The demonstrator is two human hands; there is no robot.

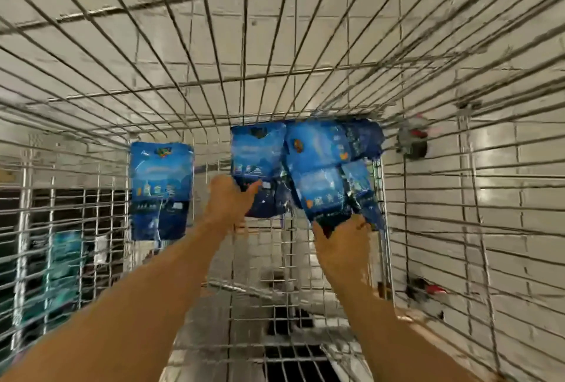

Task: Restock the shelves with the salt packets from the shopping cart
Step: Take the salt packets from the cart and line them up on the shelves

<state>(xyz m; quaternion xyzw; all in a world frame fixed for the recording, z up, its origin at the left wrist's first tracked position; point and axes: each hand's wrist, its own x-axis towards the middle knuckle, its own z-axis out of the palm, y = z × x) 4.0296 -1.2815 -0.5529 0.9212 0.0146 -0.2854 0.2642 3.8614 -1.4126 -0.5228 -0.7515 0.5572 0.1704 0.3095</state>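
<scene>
Motion blur smears salt packets point(256, 164) and both hands' fingers point(255, 189).

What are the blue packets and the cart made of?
The blue packets look like thin, glossy plastic film: they crinkle and catch the light where the right hand and left hand grip them. The cart looks like bare silvery metal wire, thin rods crossing in a shiny grid. The picture is blurred, so both are best guesses.
</scene>
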